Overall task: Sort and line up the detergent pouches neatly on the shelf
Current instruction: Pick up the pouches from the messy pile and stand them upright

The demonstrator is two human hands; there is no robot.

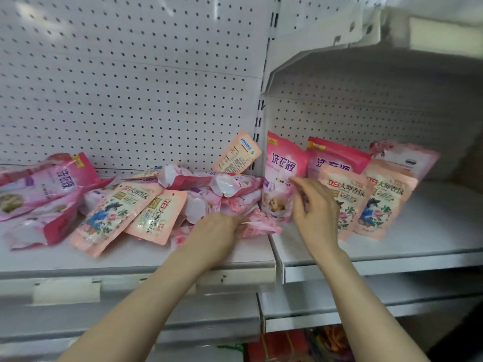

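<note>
A jumbled heap of pink and peach detergent pouches (146,202) lies on the left shelf (130,259). On the right shelf (418,231) several pouches stand upright: two deep pink ones (283,165) at the back and two peach floral ones (379,202) in front. My left hand (217,233) grips a small pink pouch (261,223) at the heap's right end. Beside the upright deep pink pouch, my right hand (313,207) hovers with its fingers loosely curled; whether it touches the pouch is unclear.
White pegboard (130,87) backs both shelves. A slotted upright post (258,126) divides the left bay from the right. The right part of the right shelf is bare. Colourful goods (300,343) show on a lower level. An upper shelf (392,56) overhangs the right bay.
</note>
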